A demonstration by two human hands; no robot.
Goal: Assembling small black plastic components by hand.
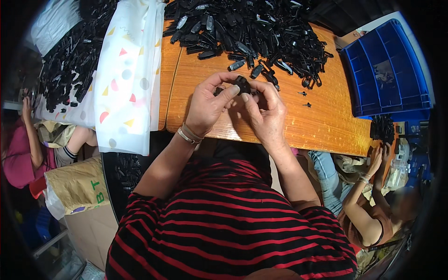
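Observation:
Both my hands meet over the near edge of the wooden table point(322, 133). Between their fingertips is a small black plastic part point(243, 84), partly covered by the fingers. My left hand point(207, 103), with bands at its wrist, pinches the part between thumb and fingers. From the other side, my right hand point(269, 114) closes its thumb and fingertips on it. Another dark bit point(218, 91) shows at the left fingers; its kind is hidden. Just beyond my hands lies a large heap of black plastic clip-like pieces point(252, 32). Two small dark pin-like pieces point(306, 105) lie to the right.
A patterned plastic sheet point(126, 84) hangs over the table on the left, beside another black heap point(70, 70). At the right stands a blue crate point(385, 70). One person's arm point(30, 135) is at the far left; another person's hands point(379, 158) handle black pieces at the right.

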